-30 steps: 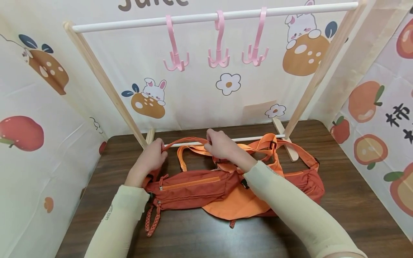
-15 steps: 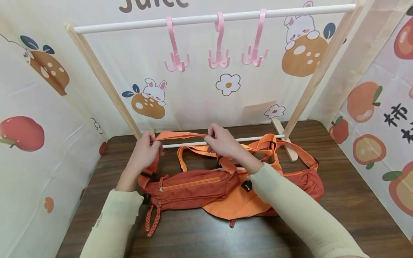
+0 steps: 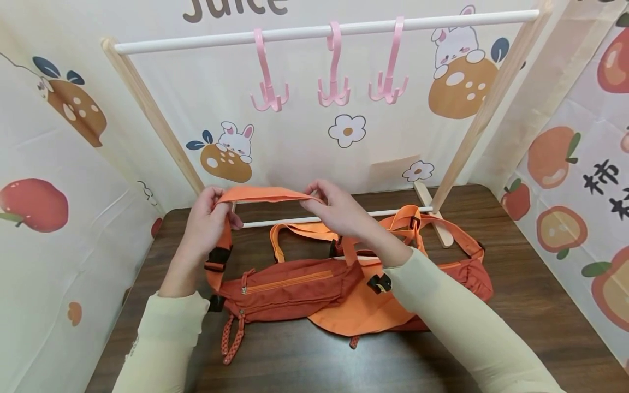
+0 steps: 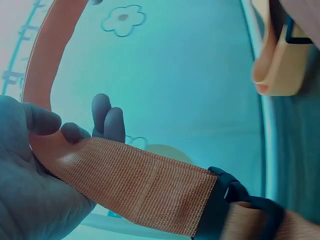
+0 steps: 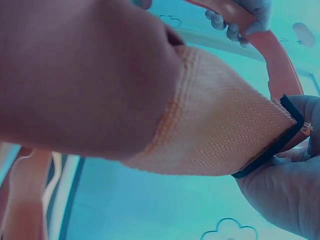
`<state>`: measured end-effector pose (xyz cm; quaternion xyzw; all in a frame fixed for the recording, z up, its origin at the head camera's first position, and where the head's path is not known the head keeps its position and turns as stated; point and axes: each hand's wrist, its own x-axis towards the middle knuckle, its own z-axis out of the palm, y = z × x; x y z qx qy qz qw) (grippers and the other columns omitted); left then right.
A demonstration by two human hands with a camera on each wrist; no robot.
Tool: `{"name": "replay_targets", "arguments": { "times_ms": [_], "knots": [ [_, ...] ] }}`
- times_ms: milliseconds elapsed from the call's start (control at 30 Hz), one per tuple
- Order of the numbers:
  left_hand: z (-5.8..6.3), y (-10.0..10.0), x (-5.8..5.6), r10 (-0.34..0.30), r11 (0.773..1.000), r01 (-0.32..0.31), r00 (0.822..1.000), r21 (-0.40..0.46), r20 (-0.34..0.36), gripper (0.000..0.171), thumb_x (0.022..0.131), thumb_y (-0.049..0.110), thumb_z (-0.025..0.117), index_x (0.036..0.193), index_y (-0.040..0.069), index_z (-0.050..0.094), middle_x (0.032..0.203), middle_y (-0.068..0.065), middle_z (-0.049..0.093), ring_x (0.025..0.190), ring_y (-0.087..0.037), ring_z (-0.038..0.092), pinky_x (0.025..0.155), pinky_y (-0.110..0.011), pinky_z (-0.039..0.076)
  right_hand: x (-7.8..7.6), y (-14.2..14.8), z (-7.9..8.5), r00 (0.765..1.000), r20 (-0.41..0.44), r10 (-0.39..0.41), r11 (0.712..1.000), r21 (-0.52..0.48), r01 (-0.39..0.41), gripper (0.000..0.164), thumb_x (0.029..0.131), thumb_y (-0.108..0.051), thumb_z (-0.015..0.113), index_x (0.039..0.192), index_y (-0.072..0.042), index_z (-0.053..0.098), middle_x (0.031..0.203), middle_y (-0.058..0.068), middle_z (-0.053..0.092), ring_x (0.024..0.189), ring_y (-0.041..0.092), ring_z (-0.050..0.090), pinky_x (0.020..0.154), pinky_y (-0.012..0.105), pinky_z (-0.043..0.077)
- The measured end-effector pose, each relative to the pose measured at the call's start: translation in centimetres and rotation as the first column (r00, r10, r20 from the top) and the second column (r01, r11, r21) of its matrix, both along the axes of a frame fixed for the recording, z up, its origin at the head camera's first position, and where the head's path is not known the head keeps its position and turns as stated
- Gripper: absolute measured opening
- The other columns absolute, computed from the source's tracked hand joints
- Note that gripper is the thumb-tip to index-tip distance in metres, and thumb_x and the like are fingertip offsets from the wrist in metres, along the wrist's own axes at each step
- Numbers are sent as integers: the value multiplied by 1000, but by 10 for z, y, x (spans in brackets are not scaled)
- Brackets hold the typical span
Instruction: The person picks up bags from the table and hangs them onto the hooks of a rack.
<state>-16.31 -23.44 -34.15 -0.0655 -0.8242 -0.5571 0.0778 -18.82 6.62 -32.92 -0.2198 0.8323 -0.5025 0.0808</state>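
A rust-red waist bag (image 3: 295, 295) with orange zips lies on the table in the head view. Its orange strap (image 3: 265, 194) is raised in an arch between the two hands. At the arch's left end, my left hand (image 3: 202, 225) grips the webbing between thumb and fingers, above a black slider (image 3: 218, 256). My right hand (image 3: 339, 210) pinches the other end. From the right wrist view, a black strap fitting (image 5: 277, 145) sits right at those fingertips (image 5: 302, 107). A black buckle (image 3: 380, 284) hangs near the right sleeve.
An orange bag (image 3: 363, 311) lies partly beneath the red one, with another red bag (image 3: 475, 279) to its right. Behind stands a wooden rack whose white top bar (image 3: 206, 41) carries pink hooks (image 3: 333, 82). A lower white bar (image 3: 260, 222) runs behind the bags.
Both hands have lifted the strap higher, and the left hand has moved outward to the left. The arch between them is wider and turned flat; the left slider has come into view.
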Motion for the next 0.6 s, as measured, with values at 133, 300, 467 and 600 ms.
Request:
{"name": "replay_targets", "arguments": {
  "times_ms": [133, 300, 467, 600],
  "knots": [
    [14, -3, 8, 4, 1000, -5, 999, -24, -41, 17, 110, 12, 42, 119, 2, 51, 86, -21, 62, 67, -25, 67, 66, -28, 58, 5, 1, 10, 1000, -23, 5, 1000, -19, -6, 22, 107, -37, 64, 121, -21, 63, 93, 7, 56, 73, 25, 51, 67, 41, 43],
    [32, -6, 15, -2, 998, -4, 994, -56, -106, 16, 108, 7, 44, 120, -1, 52, 87, -19, 54, 67, -24, 57, 62, -28, 51, 9, 2, 23, 998, -57, 31, 996, -77, -35, 20, 106, -33, 65, 120, -20, 63, 96, 7, 57, 70, 24, 51, 65, 38, 43],
    [48, -12, 21, -26, 997, 17, 991, -74, -130, 15, 109, 8, 47, 120, -1, 52, 83, -14, 51, 66, -22, 49, 58, -28, 45, 13, 2, 35, 994, -99, 42, 991, -124, -54, 19, 104, -25, 67, 121, -19, 63, 94, 8, 58, 63, 23, 50, 58, 35, 41],
    [58, -15, 22, -5, 992, -15, 987, -123, -160, 15, 107, 8, 52, 118, -1, 57, 76, -4, 50, 61, -19, 44, 54, -29, 37, 14, 3, 41, 990, -134, 48, 986, -154, -69, 22, 103, -22, 68, 125, -21, 65, 94, 8, 60, 59, 23, 49, 53, 33, 38]
  ]
}}
